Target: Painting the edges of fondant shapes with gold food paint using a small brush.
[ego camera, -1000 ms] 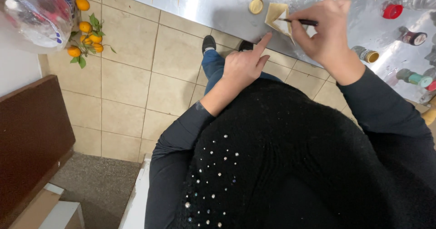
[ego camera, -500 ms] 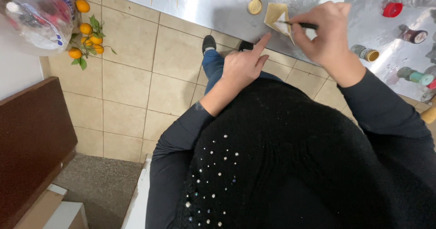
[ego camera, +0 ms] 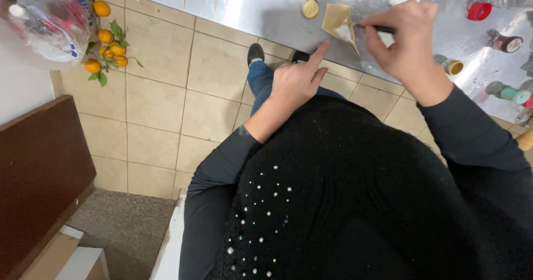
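- Two hands work a small gold-painted piece [ego camera: 338,23] at the metal table's [ego camera: 266,13] near edge, at 12 o'clock from the person.
- The right hand [ego camera: 408,44] pinches a thin brush [ego camera: 377,29], its tip touching the piece; the left hand [ego camera: 297,80] extends one forefinger to the edge just below it, other fingers curled.
- The piece looks light, thin and wet; best steadied by its unpainted rim.
- Paint pots [ego camera: 452,65] stand at 2 o'clock; tiled floor [ego camera: 161,102] and oranges [ego camera: 108,36] lie at 10.

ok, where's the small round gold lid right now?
In the head view, the small round gold lid lies on the silver table near the top centre, just left of the gold-painted flat piece, above the left hand.
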